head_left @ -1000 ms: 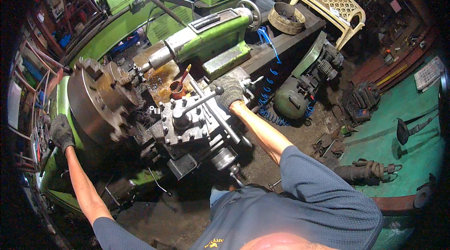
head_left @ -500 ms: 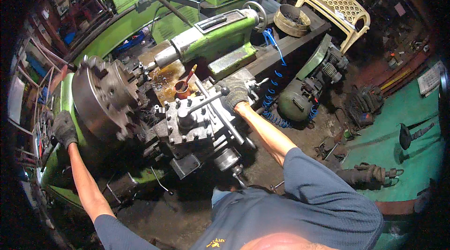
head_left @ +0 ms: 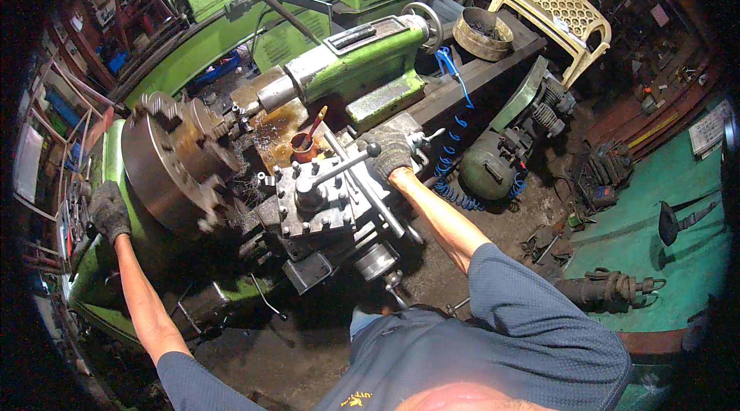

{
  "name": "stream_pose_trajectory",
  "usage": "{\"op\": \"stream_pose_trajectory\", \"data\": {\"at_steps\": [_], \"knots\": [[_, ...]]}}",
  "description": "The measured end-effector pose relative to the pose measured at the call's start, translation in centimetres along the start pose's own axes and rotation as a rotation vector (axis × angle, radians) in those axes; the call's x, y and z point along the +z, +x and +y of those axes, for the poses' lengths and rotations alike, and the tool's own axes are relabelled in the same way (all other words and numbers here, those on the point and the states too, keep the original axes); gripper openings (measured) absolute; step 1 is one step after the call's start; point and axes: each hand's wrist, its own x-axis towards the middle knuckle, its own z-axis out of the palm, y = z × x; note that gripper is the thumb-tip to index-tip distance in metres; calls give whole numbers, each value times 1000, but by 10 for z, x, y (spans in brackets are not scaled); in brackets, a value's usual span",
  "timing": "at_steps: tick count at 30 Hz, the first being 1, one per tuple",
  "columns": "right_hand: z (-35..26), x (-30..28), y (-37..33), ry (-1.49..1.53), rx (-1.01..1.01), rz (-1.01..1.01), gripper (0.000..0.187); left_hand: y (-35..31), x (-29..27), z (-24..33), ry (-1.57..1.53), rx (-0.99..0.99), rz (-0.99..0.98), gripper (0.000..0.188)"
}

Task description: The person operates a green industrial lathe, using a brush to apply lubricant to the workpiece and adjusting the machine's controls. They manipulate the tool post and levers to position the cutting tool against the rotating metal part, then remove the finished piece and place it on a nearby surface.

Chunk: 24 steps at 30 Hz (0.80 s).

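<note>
"Left hand (head_left: 109, 209)?"
"Gloved, at the green headstock (head_left: 113, 153), beside the blurred chuck (head_left: 173, 172)!"
"Right hand (head_left: 385, 150)?"
"Gloved too, over the carriage (head_left: 402, 124), just right of the tool post (head_left: 314, 201)!"
"Fingers?"
"Partly hidden on both; spread or pinching, I can't tell."

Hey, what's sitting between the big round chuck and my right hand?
The head view shows a reddish cup holding a stick, plus the square tool post and its lever, between the chuck and your right hand.

I'm seeing chair (head_left: 566, 14) standing at upper right, compressor (head_left: 484, 174) sitting on floor (head_left: 443, 276), blue hose (head_left: 455, 194) coiling beside it, papers (head_left: 708, 135) lying on green surface (head_left: 617, 245).
</note>
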Motion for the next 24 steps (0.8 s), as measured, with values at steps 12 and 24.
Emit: {"op": "stream_pose_trajectory", "data": {"at_steps": [12, 24], "knots": [[-5, -10, 1, -40, 60, -98, 17, 1, -5, 7, -71, -58, -63, 36], [2, -1, -2, 74, 24, 20, 15, 0, 0, 2, -55, -26, -23, 38]]}}
